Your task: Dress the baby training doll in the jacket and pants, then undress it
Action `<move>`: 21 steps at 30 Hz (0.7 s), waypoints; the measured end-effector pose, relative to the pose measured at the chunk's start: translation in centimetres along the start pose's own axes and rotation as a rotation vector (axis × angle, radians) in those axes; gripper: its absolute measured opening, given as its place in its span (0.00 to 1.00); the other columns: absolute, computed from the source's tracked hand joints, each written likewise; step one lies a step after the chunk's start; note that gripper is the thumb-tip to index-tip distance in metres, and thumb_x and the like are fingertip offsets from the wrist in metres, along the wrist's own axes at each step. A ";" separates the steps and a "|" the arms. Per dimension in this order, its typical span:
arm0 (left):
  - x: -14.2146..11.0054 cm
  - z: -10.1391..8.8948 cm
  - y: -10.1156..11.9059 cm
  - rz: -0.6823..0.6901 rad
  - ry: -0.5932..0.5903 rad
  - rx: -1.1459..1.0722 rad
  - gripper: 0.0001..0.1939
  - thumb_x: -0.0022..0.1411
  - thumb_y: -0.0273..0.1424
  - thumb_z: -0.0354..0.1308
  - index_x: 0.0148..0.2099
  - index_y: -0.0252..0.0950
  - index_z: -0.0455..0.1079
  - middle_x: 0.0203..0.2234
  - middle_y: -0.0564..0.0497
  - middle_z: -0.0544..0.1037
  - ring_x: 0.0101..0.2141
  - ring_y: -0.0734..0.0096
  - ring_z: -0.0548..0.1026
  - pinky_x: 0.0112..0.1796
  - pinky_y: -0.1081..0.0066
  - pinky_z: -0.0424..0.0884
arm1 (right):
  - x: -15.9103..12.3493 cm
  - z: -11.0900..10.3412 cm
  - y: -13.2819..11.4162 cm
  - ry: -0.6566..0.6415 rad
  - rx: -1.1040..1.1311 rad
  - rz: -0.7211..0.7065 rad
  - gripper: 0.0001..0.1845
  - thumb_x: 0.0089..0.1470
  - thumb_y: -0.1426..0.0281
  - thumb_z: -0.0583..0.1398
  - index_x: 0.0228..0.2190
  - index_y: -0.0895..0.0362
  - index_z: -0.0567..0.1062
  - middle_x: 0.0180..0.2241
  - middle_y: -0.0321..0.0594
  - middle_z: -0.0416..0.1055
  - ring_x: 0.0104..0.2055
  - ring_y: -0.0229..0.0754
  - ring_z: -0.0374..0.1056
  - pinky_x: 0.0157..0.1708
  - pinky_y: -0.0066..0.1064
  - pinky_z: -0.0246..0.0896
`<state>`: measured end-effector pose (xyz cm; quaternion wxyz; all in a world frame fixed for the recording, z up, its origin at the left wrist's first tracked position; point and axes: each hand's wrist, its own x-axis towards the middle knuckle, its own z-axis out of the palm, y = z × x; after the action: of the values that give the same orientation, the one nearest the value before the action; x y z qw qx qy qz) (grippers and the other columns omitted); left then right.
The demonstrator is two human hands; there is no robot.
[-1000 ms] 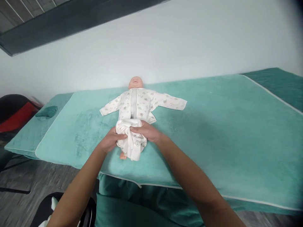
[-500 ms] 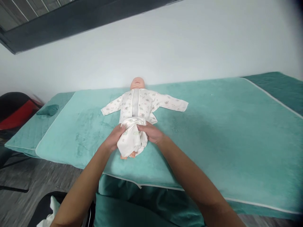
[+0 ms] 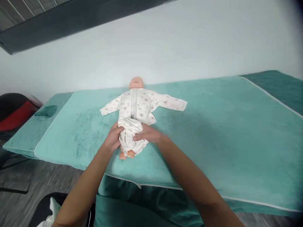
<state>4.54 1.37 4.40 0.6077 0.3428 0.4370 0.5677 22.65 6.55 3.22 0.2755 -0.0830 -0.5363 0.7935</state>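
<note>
In the head view, a doll (image 3: 136,82) lies on its back on a bed (image 3: 224,132), its head close to the wall (image 3: 189,47) and its feet (image 3: 126,155) toward the person. It wears a white shirt (image 3: 146,107) with small printed figures; the front stands open, a pale grey strip shows down the middle, and both sleeves lie stretched out to the sides.

Both hands hold one bunched white garment (image 3: 129,134) over the doll's legs, just below the shirt. The left hand (image 3: 113,137) grips its left edge, thumb on top of the cloth; the right hand (image 3: 149,133) grips the opposite side, its thumb pressed on the folds — the other fingers are mostly hidden. The toes poke out beneath the lower edge of the garment. How far the legs go into it cannot be told.

The bed has a light green cover (image 3: 189,170) with a white edge, and darker green cloth (image 3: 146,205) hangs below its near side. To the left stands a black and red chair (image 3: 17,116); lower down, a black seat (image 3: 39,209) carries a white and green cloth (image 3: 54,209) — partly hidden by the left forearm.
</note>
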 end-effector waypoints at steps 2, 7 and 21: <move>-0.4 -0.4 0.2 -0.022 -0.031 -0.009 0.19 0.52 0.29 0.68 0.48 0.33 0.76 0.37 0.47 0.84 0.39 0.56 0.82 0.41 0.64 0.76 | 0.0 0.0 0.1 0.029 0.014 0.007 0.33 0.41 0.65 0.76 0.50 0.57 0.77 0.42 0.39 0.79 0.44 0.44 0.74 0.45 0.33 0.68; -1.3 -1.2 0.2 -0.101 -0.059 -0.001 0.20 0.54 0.39 0.72 0.47 0.35 0.77 0.35 0.47 0.83 0.34 0.61 0.81 0.36 0.67 0.76 | 0.3 -0.3 1.1 0.205 0.153 0.065 0.24 0.41 0.64 0.71 0.42 0.59 0.80 0.37 0.44 0.81 0.41 0.49 0.77 0.42 0.37 0.70; -5.2 2.5 4.8 0.148 -0.122 0.899 0.51 0.55 0.30 0.69 0.74 0.48 0.47 0.71 0.45 0.54 0.69 0.49 0.58 0.66 0.54 0.60 | -0.2 0.5 0.5 0.103 0.078 -0.031 0.32 0.47 0.56 0.74 0.51 0.57 0.77 0.45 0.44 0.79 0.48 0.48 0.75 0.50 0.38 0.71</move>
<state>5.10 -3.04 10.47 0.3811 0.6354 0.5778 0.3423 22.46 5.95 2.97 0.3181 -0.1047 -0.4914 0.8040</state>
